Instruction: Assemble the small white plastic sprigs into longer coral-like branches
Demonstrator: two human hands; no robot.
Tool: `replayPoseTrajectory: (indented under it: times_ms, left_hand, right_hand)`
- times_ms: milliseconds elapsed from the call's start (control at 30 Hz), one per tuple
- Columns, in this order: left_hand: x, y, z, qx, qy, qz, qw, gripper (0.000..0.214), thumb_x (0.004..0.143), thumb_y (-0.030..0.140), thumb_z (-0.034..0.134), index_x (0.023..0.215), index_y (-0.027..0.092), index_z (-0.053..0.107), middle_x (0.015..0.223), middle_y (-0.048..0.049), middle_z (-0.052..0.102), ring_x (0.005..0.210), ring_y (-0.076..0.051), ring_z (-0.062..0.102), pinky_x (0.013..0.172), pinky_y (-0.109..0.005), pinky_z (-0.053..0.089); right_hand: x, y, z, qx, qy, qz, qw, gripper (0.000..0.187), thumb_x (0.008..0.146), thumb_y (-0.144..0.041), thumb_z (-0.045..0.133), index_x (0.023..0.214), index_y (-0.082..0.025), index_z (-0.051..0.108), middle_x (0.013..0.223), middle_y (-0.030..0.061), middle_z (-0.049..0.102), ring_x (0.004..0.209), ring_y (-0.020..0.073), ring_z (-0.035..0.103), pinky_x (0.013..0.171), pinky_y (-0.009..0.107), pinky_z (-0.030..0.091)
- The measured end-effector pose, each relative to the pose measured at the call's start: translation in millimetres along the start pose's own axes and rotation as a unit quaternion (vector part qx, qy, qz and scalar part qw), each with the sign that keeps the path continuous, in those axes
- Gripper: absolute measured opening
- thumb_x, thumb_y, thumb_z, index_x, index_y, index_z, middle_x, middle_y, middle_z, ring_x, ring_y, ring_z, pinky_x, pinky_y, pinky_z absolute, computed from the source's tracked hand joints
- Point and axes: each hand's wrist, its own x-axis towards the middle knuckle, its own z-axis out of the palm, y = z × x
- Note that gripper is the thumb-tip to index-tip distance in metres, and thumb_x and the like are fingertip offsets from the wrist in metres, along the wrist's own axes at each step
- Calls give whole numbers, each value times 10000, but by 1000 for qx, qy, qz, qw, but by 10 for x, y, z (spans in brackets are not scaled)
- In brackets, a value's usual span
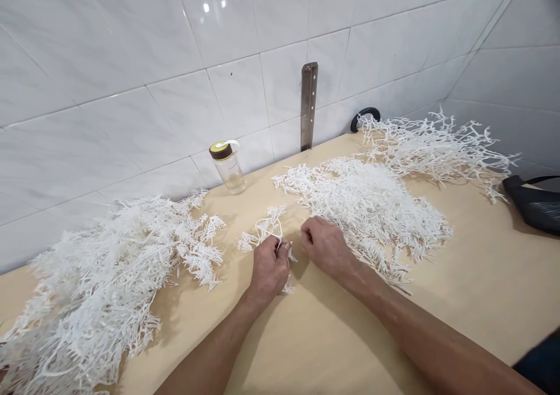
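My left hand (270,266) is closed on a small white branched plastic piece (263,230), which sticks up and to the left from its fingers. My right hand (324,244) is curled into a loose fist just right of it, at the near edge of the middle heap of white branched pieces (371,199); what its fingers hold is hidden. Both hands rest over the light wooden table (332,336).
A large heap of the same white pieces (100,278) lies at the left, another (441,144) at the back right. A clear jar with a brown lid (228,165) stands by the tiled wall. A metal bracket (308,104), a black hook (365,116) and a black bag (536,203) are nearby.
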Motion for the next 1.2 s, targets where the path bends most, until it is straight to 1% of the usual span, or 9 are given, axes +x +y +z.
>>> replayPoseTrajectory:
  times_ms: [133, 233, 367, 433, 500, 567, 633, 933, 1200]
  left_hand:
    - [12, 30, -29, -120, -13, -30, 992, 262, 825, 404, 615, 721, 163, 625, 606, 21, 531, 543, -107, 427, 537, -234, 346]
    - [28, 46, -52, -170, -5, -35, 985, 296, 796, 436, 668, 712, 152, 651, 683, -4, 589, 591, -108, 460, 564, -232, 373]
    - [38, 35, -64, -212, 2, -64, 975, 314, 786, 464, 699, 721, 159, 656, 620, 14, 564, 543, -99, 443, 539, -233, 377]
    - [40, 22, -61, -222, 7, -72, 972, 322, 781, 470, 707, 715, 160, 651, 610, 17, 563, 531, -96, 441, 531, -231, 375]
    - [44, 6, -53, -221, 18, -67, 973, 326, 779, 464, 710, 691, 158, 638, 628, 10, 581, 545, -98, 455, 537, -229, 376]
    - [51, -13, -43, -213, 26, -53, 975, 317, 780, 442, 710, 670, 156, 629, 637, 6, 591, 565, -101, 468, 551, -227, 377]
    - [57, -33, -32, -202, 29, -38, 978, 298, 788, 418, 701, 670, 152, 636, 645, 1, 599, 585, -106, 480, 573, -229, 387]
    - [43, -45, -8, -174, 29, -41, 983, 267, 805, 403, 674, 743, 144, 686, 665, -7, 631, 632, -128, 524, 625, -244, 421]
    - [-2, 20, -15, -98, 28, -20, 995, 264, 820, 380, 637, 670, 164, 632, 630, 15, 601, 598, -118, 488, 589, -234, 387]
  right_hand:
    - [85, 194, -134, 8, 108, 24, 994, 104, 805, -124, 534, 733, -194, 559, 698, 30, 605, 648, 178, 571, 627, 286, 425]
    - [118, 258, -271, 3, 137, 29, 990, 60, 805, -152, 539, 784, -191, 580, 724, 36, 611, 620, 176, 571, 620, 299, 435]
    - [118, 187, -381, 2, 148, 41, 988, 163, 810, -182, 537, 935, -157, 637, 958, 109, 657, 589, 152, 574, 634, 323, 464]
    - [99, 83, -381, 58, 102, 60, 991, 173, 846, -248, 542, 939, -166, 663, 933, 97, 681, 611, 159, 601, 632, 314, 480]
    - [67, -45, -343, 134, -5, 83, 987, 215, 884, -343, 541, 897, -190, 691, 819, 57, 700, 643, 173, 630, 604, 292, 488]
    - [29, -158, -277, 195, -107, 105, 969, 265, 886, -418, 554, 883, -204, 711, 780, 36, 709, 649, 174, 639, 562, 273, 486]
    - [-3, -225, -203, 238, -154, 126, 951, 291, 872, -456, 572, 889, -206, 720, 794, 26, 717, 603, 157, 625, 510, 257, 476]
    - [-27, -176, -70, 270, -145, 177, 935, 209, 819, -350, 584, 779, -187, 709, 686, 8, 675, 503, 132, 594, 415, 219, 469]
    - [-32, -172, -51, 214, -154, 149, 953, 165, 796, -278, 538, 762, -177, 664, 691, 8, 675, 580, 137, 592, 491, 226, 445]
